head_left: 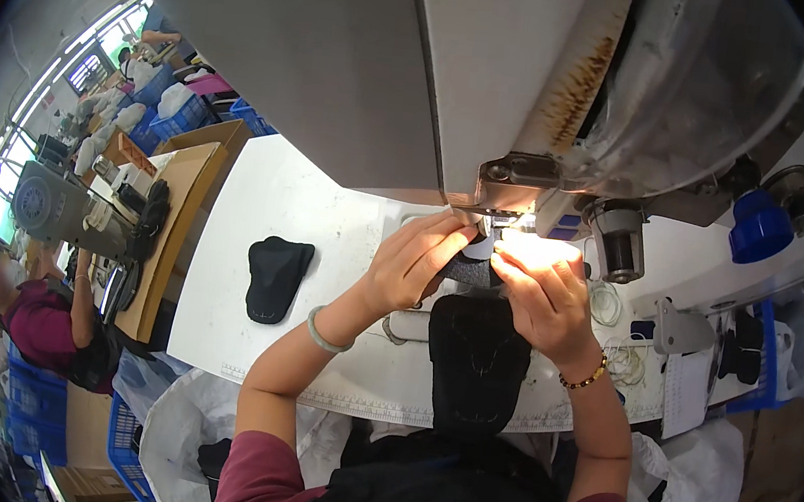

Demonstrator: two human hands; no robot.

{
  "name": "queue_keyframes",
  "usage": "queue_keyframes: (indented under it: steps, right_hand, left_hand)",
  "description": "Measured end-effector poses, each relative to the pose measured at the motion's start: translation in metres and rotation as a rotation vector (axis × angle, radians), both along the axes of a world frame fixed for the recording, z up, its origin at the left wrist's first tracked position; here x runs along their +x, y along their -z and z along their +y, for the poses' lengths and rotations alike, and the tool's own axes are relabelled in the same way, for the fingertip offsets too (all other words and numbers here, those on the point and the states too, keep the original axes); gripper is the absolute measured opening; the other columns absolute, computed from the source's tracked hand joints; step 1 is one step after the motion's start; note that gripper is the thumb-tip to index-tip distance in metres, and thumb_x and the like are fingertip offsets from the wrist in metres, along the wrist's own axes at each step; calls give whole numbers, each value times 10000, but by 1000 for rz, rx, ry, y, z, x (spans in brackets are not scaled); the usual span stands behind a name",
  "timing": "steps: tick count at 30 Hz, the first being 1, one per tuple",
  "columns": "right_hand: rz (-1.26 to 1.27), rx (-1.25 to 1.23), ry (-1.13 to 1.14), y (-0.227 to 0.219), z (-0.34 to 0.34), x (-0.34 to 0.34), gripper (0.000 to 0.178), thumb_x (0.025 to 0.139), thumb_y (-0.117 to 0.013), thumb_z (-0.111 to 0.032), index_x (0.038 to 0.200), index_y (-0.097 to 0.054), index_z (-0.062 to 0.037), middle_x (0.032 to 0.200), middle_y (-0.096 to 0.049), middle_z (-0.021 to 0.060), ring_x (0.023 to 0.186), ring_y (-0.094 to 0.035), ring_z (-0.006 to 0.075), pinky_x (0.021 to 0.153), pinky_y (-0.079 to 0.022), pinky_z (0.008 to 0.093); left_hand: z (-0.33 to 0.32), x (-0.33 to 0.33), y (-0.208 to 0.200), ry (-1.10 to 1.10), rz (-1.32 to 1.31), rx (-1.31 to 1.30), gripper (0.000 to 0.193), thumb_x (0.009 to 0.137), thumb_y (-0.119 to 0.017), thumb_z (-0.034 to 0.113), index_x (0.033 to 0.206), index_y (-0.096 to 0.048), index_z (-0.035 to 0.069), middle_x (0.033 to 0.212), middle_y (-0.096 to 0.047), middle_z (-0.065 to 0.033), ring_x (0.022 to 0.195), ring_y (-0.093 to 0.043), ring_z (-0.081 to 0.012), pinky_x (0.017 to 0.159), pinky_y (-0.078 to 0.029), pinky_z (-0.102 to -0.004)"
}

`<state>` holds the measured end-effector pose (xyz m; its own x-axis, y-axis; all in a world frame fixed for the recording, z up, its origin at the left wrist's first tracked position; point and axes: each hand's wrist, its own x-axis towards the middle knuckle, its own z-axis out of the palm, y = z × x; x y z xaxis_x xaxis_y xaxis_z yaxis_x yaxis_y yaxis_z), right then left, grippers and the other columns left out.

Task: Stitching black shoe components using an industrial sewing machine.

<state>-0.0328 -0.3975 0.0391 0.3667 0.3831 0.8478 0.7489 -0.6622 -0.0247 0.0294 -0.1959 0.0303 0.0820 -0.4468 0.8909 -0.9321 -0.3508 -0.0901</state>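
Black pad [476,369] lies below the grip, long axis vertical, right hand [546,292] nearer; it and left hand [411,262] pinch grey cloth [468,271] mid-frame.

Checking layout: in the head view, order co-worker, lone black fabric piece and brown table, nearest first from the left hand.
1. Black fabric piece, on the worktop left of the left hand.
2. Brown table, farther left.
3. Co-worker, at the far left.

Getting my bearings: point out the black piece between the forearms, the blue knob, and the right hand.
Black piece [476,367]: head view, middle of visible face.
Blue knob [760,229]: head view, its side.
Right hand [551,303]: head view, back of hand.
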Motion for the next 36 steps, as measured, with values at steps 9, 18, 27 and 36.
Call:
queue_keyframes:
  steps: [9, 18, 27, 36]
  right_hand:
    - [-8, 76, 57, -3, 8, 3, 263, 753, -683, -45, 1013, -658, -73, 951, -610, 4, 845, -587, 169, 744, -445, 342]
    - [46, 135, 93, -4, 8, 0, 237, 767, -704, -95, 1001, -668, -90, 919, -601, 6, 875, -561, 189, 811, -422, 390]
    - [71, 230, 19, 6, 3, 7, 183, 768, -704, -93, 947, -669, -74, 817, -601, 32, 858, -550, 244, 834, -408, 415]
    - [92, 252, -77, -3, 4, 9, 248, 762, -709, -81, 1006, -662, -75, 834, -619, 25, 835, -562, 221, 848, -382, 359]
  left_hand:
    - [2, 5, 5, 20, 65, -41, 409, 683, -641, -61, 1086, -570, -52, 1068, -611, -213, 921, -628, -351, 773, -531, -379]
    - [19, 22, 8, 104, 353, -115, 213, 868, -508, 139, 876, -650, -19, 946, -639, -203, 804, -618, -340, 663, -497, -345]
    - [-5, 41, -45, 216, 1777, -308, 274, 762, -667, 8, 1021, -591, -41, 921, -636, -117, 770, -624, -169, 681, -539, -239]
    - [21, 45, -26, 613, 2003, -258, 273, 832, -581, 129, 1014, -598, -75, 884, -652, -205, 646, -659, -299, 571, -545, -337]
